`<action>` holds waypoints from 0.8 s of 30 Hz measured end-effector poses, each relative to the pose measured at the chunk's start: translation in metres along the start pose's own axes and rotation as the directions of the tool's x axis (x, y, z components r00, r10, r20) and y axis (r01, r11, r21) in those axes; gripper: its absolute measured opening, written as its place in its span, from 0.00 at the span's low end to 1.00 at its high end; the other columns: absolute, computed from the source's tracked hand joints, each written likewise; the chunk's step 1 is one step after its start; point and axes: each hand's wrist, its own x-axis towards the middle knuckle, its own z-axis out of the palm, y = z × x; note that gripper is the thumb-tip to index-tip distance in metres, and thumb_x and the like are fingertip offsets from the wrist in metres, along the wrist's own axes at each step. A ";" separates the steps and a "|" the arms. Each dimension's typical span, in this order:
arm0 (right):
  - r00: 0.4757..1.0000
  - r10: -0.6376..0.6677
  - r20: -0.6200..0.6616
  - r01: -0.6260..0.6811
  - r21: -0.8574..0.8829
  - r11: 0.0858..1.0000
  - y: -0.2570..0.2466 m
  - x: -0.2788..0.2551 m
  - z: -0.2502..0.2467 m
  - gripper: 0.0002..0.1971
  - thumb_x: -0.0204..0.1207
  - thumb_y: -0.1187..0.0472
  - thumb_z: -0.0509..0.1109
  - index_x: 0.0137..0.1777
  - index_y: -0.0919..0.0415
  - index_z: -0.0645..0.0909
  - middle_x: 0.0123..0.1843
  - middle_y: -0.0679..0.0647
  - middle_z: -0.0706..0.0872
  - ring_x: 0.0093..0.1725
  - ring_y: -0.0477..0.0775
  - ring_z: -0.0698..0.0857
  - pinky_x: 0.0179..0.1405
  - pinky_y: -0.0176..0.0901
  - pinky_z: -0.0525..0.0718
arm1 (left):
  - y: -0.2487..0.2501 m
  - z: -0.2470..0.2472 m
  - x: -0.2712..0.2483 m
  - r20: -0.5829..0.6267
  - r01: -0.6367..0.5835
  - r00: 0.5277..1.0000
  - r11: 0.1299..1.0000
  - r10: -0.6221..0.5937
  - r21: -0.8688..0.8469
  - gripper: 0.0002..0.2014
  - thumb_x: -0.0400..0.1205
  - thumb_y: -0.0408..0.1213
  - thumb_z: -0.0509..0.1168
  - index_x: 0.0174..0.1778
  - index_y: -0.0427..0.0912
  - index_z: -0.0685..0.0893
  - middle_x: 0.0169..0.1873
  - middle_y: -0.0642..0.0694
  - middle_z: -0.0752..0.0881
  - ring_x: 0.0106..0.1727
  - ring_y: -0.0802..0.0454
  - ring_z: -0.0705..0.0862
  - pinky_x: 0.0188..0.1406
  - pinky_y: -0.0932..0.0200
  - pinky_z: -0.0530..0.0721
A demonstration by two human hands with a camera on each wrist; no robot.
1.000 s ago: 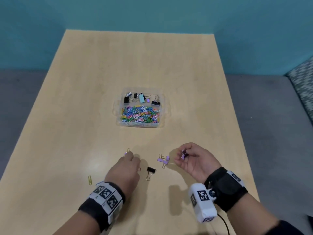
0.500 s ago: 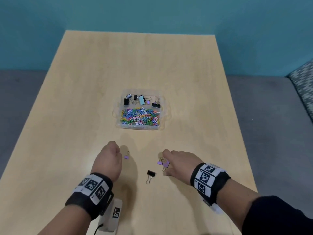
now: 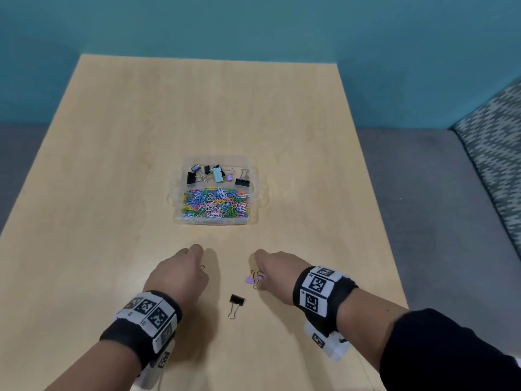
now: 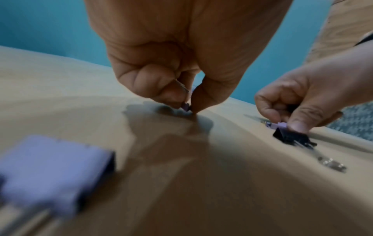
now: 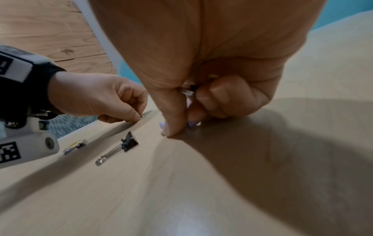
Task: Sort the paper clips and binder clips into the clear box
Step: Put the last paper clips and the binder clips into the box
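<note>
The clear box sits mid-table, with several binder clips in its far part and a heap of coloured paper clips in its near part. Close in front of it, my left hand pinches a small purple binder clip against the table between thumb and fingertip. My right hand pinches one of two purple binder clips that lie together, and keeps another clip's wire loops inside its curled fingers. A black binder clip lies loose between my wrists.
The wooden table ends close behind my wrists. A small yellowish clip lies by my left wrist in the right wrist view. Grey floor and a patterned seat are to the right.
My right hand turned palm down and came down onto the pair of purple clips. My left hand shifted right over its purple clip and pinched it.
</note>
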 end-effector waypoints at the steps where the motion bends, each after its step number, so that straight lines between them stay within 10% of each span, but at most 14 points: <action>1: 1.000 0.004 0.006 -0.004 0.016 1.000 0.001 -0.001 -0.001 0.12 0.80 0.55 0.66 0.48 0.56 0.63 0.37 0.51 0.75 0.35 0.55 0.76 0.28 0.45 0.70 | 0.001 -0.005 0.001 -0.011 -0.015 1.000 1.000 0.015 -0.005 0.04 0.75 0.38 0.56 0.37 0.47 0.67 0.34 0.49 0.75 0.35 0.44 0.76 0.31 0.55 0.70; 10: 1.000 0.007 -0.009 -0.007 0.004 1.000 0.010 -0.002 0.003 0.10 0.82 0.54 0.63 0.47 0.57 0.64 0.38 0.53 0.77 0.35 0.57 0.76 0.33 0.48 0.74 | 0.027 -0.102 0.075 -0.333 -0.146 0.934 0.989 0.128 -0.029 0.04 0.72 0.41 0.62 0.35 0.45 0.75 0.29 0.46 0.80 0.34 0.41 0.77 0.30 0.55 0.72; 15: 1.000 0.000 0.000 0.000 -0.011 1.000 0.014 -0.005 0.005 0.11 0.82 0.54 0.62 0.44 0.55 0.62 0.35 0.50 0.74 0.32 0.54 0.73 0.31 0.48 0.72 | 0.028 -0.120 0.108 -0.329 -0.229 0.926 0.969 0.186 -0.096 0.15 0.78 0.45 0.62 0.60 0.47 0.81 0.50 0.44 0.85 0.48 0.44 0.82 0.47 0.52 0.80; 21: 0.996 -0.075 0.038 0.079 -0.146 0.986 0.020 -0.009 0.007 0.05 0.76 0.61 0.59 0.46 0.57 0.63 0.33 0.53 0.74 0.30 0.57 0.73 0.27 0.47 0.71 | 0.001 -0.094 0.057 -0.471 -0.259 0.870 0.949 0.148 -0.182 0.12 0.80 0.42 0.65 0.58 0.47 0.83 0.52 0.43 0.82 0.48 0.44 0.83 0.48 0.54 0.78; 24: 0.996 -0.064 0.057 0.073 -0.192 0.979 0.019 -0.011 -0.001 0.06 0.74 0.61 0.58 0.49 0.58 0.66 0.33 0.53 0.74 0.32 0.59 0.76 0.24 0.45 0.66 | 0.007 -0.048 -0.004 -0.306 -0.245 0.935 0.952 0.182 -0.185 0.10 0.78 0.46 0.65 0.52 0.48 0.82 0.46 0.47 0.80 0.44 0.44 0.83 0.43 0.54 0.78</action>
